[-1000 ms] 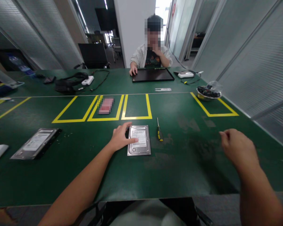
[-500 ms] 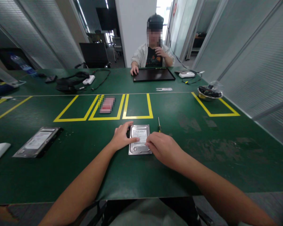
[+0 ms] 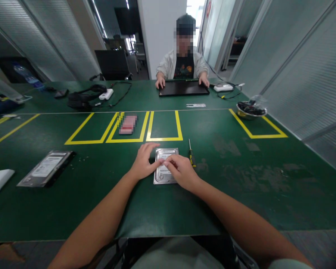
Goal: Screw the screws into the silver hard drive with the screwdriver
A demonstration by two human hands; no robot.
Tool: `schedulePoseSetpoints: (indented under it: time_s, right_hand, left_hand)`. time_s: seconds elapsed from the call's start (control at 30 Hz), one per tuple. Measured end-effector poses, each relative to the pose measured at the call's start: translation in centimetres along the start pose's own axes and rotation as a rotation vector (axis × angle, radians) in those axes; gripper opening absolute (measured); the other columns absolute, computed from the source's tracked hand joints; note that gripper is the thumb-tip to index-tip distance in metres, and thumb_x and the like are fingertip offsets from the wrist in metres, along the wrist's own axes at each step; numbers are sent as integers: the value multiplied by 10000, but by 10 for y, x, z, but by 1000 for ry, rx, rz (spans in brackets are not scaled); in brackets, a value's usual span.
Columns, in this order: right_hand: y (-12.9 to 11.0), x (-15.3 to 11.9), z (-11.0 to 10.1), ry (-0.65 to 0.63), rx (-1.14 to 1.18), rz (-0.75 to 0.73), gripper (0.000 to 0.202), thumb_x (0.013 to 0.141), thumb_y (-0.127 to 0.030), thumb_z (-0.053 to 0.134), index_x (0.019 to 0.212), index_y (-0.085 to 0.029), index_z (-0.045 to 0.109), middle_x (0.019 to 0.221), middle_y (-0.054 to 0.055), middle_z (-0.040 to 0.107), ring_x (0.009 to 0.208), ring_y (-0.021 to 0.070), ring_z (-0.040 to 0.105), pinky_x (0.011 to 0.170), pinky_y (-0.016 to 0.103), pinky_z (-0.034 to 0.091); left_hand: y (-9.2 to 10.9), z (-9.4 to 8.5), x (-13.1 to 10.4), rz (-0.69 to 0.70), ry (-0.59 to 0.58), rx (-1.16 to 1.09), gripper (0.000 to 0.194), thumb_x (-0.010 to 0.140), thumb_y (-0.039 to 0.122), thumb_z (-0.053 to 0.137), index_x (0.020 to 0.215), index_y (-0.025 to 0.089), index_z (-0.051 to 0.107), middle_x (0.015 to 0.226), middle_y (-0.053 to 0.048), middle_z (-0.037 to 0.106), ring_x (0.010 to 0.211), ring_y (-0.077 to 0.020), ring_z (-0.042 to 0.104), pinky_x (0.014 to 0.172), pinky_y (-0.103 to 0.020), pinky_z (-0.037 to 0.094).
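Note:
A silver hard drive [image 3: 160,175] with a white label lies flat on the green table, in front of me. My left hand [image 3: 144,161] is at its left edge, fingers apart, the thumb reaching over the label. Over the drive's right half is my right hand [image 3: 182,170], its thumb and fingertips pinched together close to my left thumb. Anything between those fingertips is too small to make out. A screwdriver [image 3: 190,154] with a black and yellow handle lies just right of the drive, beyond my right hand.
Another hard drive [image 3: 46,168] lies at the left. Yellow tape rectangles hold a pink blurred object [image 3: 128,124] and, at the right, a bowl [image 3: 250,111] of dark parts. Across the table a person holds a black panel [image 3: 184,88]. Headphones [image 3: 85,98] lie far left.
My right hand has moved left, from the drive's right edge to over its label beside my left thumb. More of the screwdriver's handle shows. The person opposite has lowered one hand to the panel.

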State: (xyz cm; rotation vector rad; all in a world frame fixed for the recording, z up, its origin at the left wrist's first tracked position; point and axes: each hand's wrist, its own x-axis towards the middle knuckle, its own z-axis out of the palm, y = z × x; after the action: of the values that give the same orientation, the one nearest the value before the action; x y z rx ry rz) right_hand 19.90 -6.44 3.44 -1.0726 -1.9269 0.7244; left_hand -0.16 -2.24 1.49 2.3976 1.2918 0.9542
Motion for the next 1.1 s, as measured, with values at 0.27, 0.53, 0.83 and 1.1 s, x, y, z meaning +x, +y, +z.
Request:
schedulePoseSetpoints:
  time_s: [0.27, 0.53, 0.83, 1.1]
  right_hand:
    - [5, -6, 2, 161, 54, 35, 166, 936, -252, 532, 779, -203, 553, 779, -4, 520, 759, 148, 507, 702, 276, 388]
    - [7, -7, 7, 204, 149, 64, 213, 937, -290, 529, 743, -205, 548, 741, -13, 520, 711, 140, 494, 669, 277, 381]
    - [4, -9, 9, 212, 262, 150, 246, 926, -345, 537, 734, -196, 573, 728, -7, 549, 725, 147, 513, 704, 290, 400]
    - [1, -10, 11, 235, 293, 168, 268, 923, -370, 545, 722, -198, 587, 721, -6, 558, 714, 147, 520, 690, 285, 413]
  left_hand:
    - [17, 1, -9, 178, 231, 126, 76, 877, 256, 574, 890, 204, 628, 860, -54, 679, 850, -213, 598, 806, -393, 473]
    - [27, 3, -10, 376, 224, 68, 147, 858, 285, 667, 988, 223, 697, 910, -48, 747, 890, -197, 684, 814, -359, 531]
    - [32, 10, -11, 382, 310, 51, 85, 857, 252, 685, 924, 218, 724, 838, -29, 770, 807, -171, 719, 758, -317, 570]
    - [32, 9, -13, 389, 306, 100, 107, 885, 239, 631, 907, 238, 735, 848, -22, 782, 801, -170, 737, 738, -314, 574]
